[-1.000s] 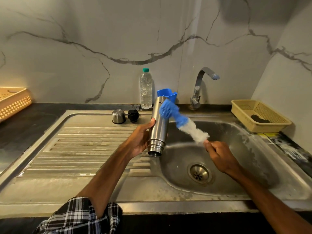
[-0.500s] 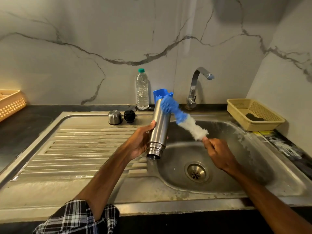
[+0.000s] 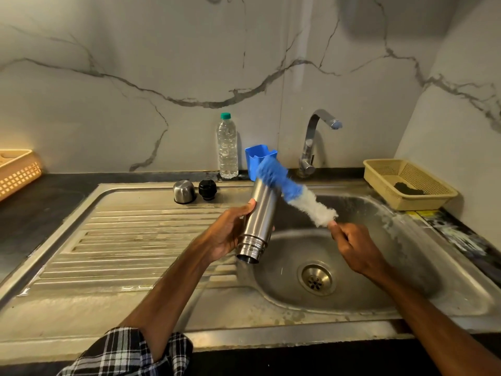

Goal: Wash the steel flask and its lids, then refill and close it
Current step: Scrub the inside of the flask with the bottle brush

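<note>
My left hand (image 3: 230,232) grips the steel flask (image 3: 259,221) around its middle, holding it tilted over the sink's left edge with its open threaded mouth pointing down toward me. My right hand (image 3: 352,245) holds the handle of a bottle brush (image 3: 295,196) with blue and white bristles. The blue bristle end rubs against the flask's upper end, its base. A steel cup lid (image 3: 184,191) and a black stopper lid (image 3: 208,189) stand side by side on the drainboard behind the flask.
The sink basin (image 3: 406,280) with its drain (image 3: 315,278) lies below my right hand; the tap (image 3: 314,137) is off. A plastic water bottle (image 3: 227,147) and blue holder (image 3: 256,158) stand at the back. A yellow basket (image 3: 406,183) sits right, the ribbed drainboard (image 3: 130,240) left.
The brush has slid slightly along the flask's upper end in a scrubbing stroke. Both hands stay in nearly the same place and keep their grips.
</note>
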{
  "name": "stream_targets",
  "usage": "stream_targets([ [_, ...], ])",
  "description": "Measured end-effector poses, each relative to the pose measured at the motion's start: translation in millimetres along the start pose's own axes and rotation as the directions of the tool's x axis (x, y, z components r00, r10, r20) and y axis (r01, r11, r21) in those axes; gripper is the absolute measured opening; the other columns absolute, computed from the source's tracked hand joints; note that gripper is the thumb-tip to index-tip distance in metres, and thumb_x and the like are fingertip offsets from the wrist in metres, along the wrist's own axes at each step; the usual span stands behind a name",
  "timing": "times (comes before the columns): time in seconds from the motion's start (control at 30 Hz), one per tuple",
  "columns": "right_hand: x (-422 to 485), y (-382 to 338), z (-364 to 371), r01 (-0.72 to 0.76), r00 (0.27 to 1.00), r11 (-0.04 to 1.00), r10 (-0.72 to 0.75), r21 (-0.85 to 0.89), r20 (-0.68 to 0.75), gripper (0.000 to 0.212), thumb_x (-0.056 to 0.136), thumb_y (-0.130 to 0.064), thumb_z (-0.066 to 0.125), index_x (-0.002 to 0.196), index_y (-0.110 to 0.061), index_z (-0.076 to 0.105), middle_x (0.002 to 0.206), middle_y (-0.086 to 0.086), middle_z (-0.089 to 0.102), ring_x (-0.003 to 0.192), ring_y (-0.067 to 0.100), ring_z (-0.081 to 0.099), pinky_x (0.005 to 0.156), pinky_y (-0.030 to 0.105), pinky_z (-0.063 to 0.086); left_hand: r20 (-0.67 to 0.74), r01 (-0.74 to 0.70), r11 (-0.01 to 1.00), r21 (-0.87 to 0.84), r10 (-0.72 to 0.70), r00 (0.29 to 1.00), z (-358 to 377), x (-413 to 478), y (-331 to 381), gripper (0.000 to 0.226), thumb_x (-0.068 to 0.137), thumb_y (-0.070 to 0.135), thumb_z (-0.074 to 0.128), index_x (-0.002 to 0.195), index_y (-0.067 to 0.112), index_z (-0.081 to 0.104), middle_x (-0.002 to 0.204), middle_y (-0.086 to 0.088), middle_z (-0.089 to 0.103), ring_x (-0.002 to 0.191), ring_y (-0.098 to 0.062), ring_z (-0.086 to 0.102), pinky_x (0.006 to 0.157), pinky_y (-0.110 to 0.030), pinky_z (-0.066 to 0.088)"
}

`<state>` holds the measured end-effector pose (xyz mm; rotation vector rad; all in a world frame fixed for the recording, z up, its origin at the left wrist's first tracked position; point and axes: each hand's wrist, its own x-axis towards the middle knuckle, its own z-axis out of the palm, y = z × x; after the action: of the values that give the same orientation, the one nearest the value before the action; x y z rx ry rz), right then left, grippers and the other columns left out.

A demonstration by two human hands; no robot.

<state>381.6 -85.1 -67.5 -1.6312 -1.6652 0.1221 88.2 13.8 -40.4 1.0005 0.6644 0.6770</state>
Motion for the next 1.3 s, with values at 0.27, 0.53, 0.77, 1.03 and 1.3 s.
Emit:
stream_targets([
  [0.27,2.1,2.7,-2.4,-0.053,0.998,0.998,0.054,0.029,-0.028,0.052,0.103,-0.032,0.043,0.06,-0.006,0.052,0.05,0.003,0.047,0.043,0.009,0.041,0.045,0.024,0.03,0.056,0.011,1.0,-0.014,-0.011,0.998,6.8,-6.5,3.1,0.063,0.099,0.042,0.06,0.145,0.001,0.045,0.137,-0.025,0.06,0.129,-0.041,0.057,0.105,-0.048,0.05],
  [0.53,4.5,4.3,-6.5,-0.149,0.987,0.987,0.153,0.066,-0.057,0.052,0.105,-0.028,0.046,0.06,-0.002,0.053,0.052,0.008,0.049,0.048,0.015,0.042,0.048,0.029,0.034,0.132,0.019,0.994,-0.11,-0.004,0.991,5.3,-8.6,6.2,0.063,0.099,0.038,0.057,0.149,0.004,0.042,0.146,-0.026,0.053,0.132,-0.041,0.051,0.119,-0.057,0.033],
  [0.77,2.8,1.2,-3.2,-0.114,0.99,0.989,0.122,0.097,-0.07,0.054,0.105,-0.029,0.046,0.057,-0.003,0.047,0.05,0.001,0.041,0.045,0.007,0.034,0.047,0.03,0.028,0.157,0.017,0.983,-0.184,0.013,0.988,10.2,-7.1,2.5,0.063,0.101,0.043,0.055,0.148,0.003,0.043,0.144,-0.025,0.054,0.119,-0.036,0.06,0.106,-0.052,0.047],
  [1.03,3.0,0.1,0.9,-0.078,0.991,0.991,0.09,0.111,-0.1,0.055,0.105,-0.027,0.045,0.058,0.002,0.047,0.05,0.002,0.04,0.046,0.011,0.035,0.048,0.03,0.029,0.072,0.0,0.995,-0.098,0.007,0.997,9.8,-6.8,3.7,0.098,0.062,0.046,0.095,0.139,0.003,0.052,0.128,-0.022,0.064,0.115,-0.034,0.064,0.105,-0.049,0.051],
  [1.3,0.9,-3.4,2.4,-0.021,0.998,0.992,0.027,0.121,-0.049,0.062,0.104,-0.04,0.041,0.055,-0.002,0.041,0.049,-0.004,0.035,0.044,0.008,0.032,0.045,0.026,0.024,0.05,-0.013,0.991,-0.133,0.02,0.999,4.3,-5.8,7.9,0.101,0.062,0.043,0.095,0.141,-0.001,0.05,0.128,-0.023,0.063,0.111,-0.033,0.067,0.093,-0.041,0.059],
])
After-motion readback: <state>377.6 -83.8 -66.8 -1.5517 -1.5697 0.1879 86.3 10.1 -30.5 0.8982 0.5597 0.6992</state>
